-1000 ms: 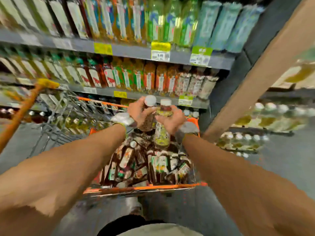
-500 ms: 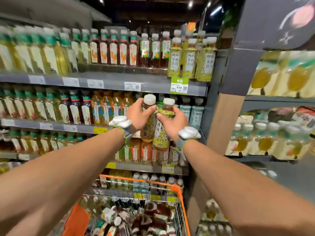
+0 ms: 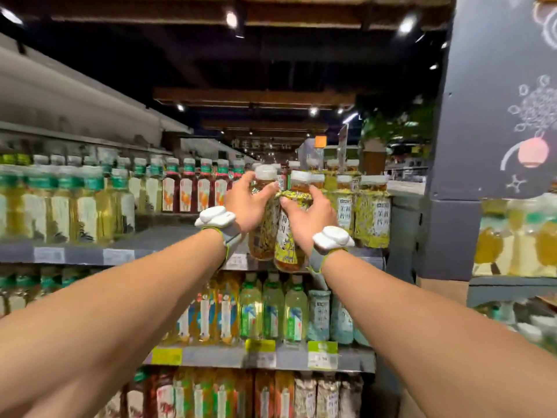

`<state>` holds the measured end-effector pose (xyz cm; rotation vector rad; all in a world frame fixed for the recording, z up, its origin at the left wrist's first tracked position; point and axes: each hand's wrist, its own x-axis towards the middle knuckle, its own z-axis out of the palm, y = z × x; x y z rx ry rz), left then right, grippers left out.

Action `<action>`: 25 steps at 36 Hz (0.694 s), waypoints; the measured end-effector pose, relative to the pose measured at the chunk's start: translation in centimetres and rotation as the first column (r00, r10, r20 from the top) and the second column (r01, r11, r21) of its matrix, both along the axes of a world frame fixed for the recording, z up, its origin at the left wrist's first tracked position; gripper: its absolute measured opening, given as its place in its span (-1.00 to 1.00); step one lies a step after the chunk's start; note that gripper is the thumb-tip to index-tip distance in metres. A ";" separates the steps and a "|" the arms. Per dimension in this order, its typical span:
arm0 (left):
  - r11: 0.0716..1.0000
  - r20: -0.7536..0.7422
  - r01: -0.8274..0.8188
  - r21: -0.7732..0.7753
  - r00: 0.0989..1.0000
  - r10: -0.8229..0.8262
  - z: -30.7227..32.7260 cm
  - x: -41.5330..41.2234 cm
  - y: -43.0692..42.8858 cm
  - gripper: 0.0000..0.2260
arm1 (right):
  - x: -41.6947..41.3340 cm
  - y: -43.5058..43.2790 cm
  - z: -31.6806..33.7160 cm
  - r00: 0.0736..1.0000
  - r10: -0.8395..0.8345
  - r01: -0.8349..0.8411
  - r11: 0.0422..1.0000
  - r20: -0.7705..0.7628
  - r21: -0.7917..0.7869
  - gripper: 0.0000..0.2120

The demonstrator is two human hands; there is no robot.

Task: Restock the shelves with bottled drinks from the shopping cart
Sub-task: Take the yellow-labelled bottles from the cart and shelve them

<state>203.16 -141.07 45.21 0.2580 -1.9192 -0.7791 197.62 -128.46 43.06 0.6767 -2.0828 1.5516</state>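
My left hand [image 3: 245,203] grips a white-capped bottle [image 3: 263,233] of amber tea with a dark yellow-patterned label. My right hand [image 3: 307,218] grips a second white-capped bottle [image 3: 287,248] with a bright yellow label. Both bottles are upright, side by side and touching, held up at the front edge of the top shelf [image 3: 168,239]. Just right of them stand matching yellow-label bottles [image 3: 372,212] on that shelf. The shopping cart is out of view.
Green-capped pale tea bottles [image 3: 60,203] and red-label bottles [image 3: 196,191] fill the top shelf to the left, with a bare strip of shelf in front. Lower shelves [image 3: 262,356] are packed with bottles. A grey pillar [image 3: 494,116] rises on the right.
Both hands have lifted the two bottles from above the cart up to the top shelf. My view has tilted upward, so the cart has dropped out of sight.
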 end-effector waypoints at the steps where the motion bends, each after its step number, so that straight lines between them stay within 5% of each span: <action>1: 1.000 -0.025 0.010 0.000 1.000 -0.010 0.6 -0.4 -0.6 -0.70 | -0.5 -0.8 0.5 1.000 0.001 -0.001 1.000 -0.013 0.000 -0.27; 10: 0.993 -0.070 0.094 0.070 0.994 -0.089 3.4 -4.1 -5.2 -0.70 | -5.0 -5.9 3.1 0.998 0.024 -0.023 1.000 -0.061 0.012 -0.28; 16: 0.976 -0.048 0.118 0.184 0.993 -0.111 1.6 -7.8 -7.5 -0.36 | -8.1 -7.6 1.5 0.997 0.038 -0.033 0.996 -0.064 0.085 -0.24; 21: 0.935 -0.046 0.153 0.320 0.988 -0.146 -0.4 -10.4 -8.2 -0.50 | -10.9 -8.7 0.2 0.997 0.046 -0.038 0.990 -0.055 0.138 -0.27; 25: 0.879 -0.071 0.177 0.443 0.984 -0.162 -0.8 -12.2 -8.8 -0.42 | -11.9 -9.3 0.0 0.995 0.057 -0.042 0.984 -0.086 0.171 -0.28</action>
